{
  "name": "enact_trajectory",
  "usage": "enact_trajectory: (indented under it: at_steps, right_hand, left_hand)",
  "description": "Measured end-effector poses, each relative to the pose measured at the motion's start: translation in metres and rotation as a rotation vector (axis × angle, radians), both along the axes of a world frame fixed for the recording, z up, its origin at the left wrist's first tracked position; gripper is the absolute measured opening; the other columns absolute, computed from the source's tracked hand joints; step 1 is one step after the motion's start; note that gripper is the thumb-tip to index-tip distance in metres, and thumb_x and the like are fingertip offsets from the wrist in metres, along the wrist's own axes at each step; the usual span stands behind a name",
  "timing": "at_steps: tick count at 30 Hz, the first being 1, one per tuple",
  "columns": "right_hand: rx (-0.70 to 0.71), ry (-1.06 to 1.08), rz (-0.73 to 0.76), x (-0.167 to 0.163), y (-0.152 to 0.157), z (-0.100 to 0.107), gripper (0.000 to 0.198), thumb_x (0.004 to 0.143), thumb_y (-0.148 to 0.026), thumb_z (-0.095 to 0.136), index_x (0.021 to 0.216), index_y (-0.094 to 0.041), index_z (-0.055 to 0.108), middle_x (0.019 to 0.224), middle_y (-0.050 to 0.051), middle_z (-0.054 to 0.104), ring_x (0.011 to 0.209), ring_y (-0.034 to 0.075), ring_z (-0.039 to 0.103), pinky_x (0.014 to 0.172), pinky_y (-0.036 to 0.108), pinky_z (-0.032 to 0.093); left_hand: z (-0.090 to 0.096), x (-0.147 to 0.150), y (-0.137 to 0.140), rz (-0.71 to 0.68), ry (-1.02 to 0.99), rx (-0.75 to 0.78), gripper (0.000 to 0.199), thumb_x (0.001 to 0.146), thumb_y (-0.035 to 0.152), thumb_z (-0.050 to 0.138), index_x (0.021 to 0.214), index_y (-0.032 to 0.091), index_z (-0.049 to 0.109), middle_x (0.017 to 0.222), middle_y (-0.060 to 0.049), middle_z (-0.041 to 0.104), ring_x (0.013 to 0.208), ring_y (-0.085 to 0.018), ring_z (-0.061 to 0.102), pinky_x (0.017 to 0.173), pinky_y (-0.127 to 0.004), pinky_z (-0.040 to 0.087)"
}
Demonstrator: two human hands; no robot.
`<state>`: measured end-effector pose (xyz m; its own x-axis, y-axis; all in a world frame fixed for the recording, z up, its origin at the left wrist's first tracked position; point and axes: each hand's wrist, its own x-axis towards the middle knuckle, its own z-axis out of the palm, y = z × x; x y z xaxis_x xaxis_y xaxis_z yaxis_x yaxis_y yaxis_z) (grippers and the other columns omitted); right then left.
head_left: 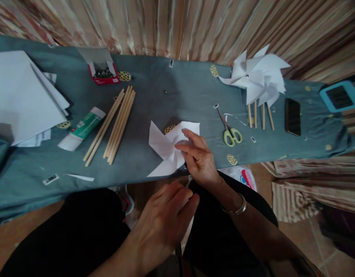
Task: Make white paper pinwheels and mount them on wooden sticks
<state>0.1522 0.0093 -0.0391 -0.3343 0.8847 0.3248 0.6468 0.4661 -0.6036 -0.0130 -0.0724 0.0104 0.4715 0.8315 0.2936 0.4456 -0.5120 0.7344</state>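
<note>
White pinwheel (167, 154): one under right hand (202, 159); scissors (232, 137): one pair.

Dim and muted overall, with a cool grey cast on the tablecloth (194, 100) and a warmer brown on the curtain (154, 27), streaked pale along its folds. Brightest on the paper sheets (21, 96) at left and the pinwheel (161, 142) near the middle. Shadowed softly across the cloth beyond. Sunk almost to black on the trousers (79, 231) at the near side. Bowed and stretched toward both ends. Slightly soft throughout, small print blurred past reading.
</note>
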Motion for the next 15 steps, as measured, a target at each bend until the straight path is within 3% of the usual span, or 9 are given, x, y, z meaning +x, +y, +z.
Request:
enact_trajectory:
  at_steps: [7,15]
  right_hand:
    - [0.046,-0.061,0.035,0.0014,-0.0006,-0.0009,0.030,0.093,-0.013,0.046,0.109,-0.024,0.069,0.142,0.008,0.054,0.131,0.026,0.050,0.108,0.053,0.046]
    - [0.189,-0.167,0.037,-0.0054,-0.0081,-0.0096,0.039,0.094,-0.009,0.045,0.124,-0.029,0.062,0.144,0.006,0.054,0.136,0.024,0.047,0.109,0.050,0.045]
  left_hand:
    - [0.0090,-0.0072,0.0001,0.000,0.004,0.039,0.026,0.100,0.017,0.039,0.093,0.014,0.065,0.080,-0.002,0.066,0.071,-0.014,0.057,0.062,-0.027,0.050]
    - [0.0110,-0.0065,-0.0021,0.013,0.012,0.113,0.030,0.101,0.016,0.036,0.095,0.013,0.065,0.081,-0.004,0.066,0.072,-0.014,0.058,0.065,-0.027,0.053]
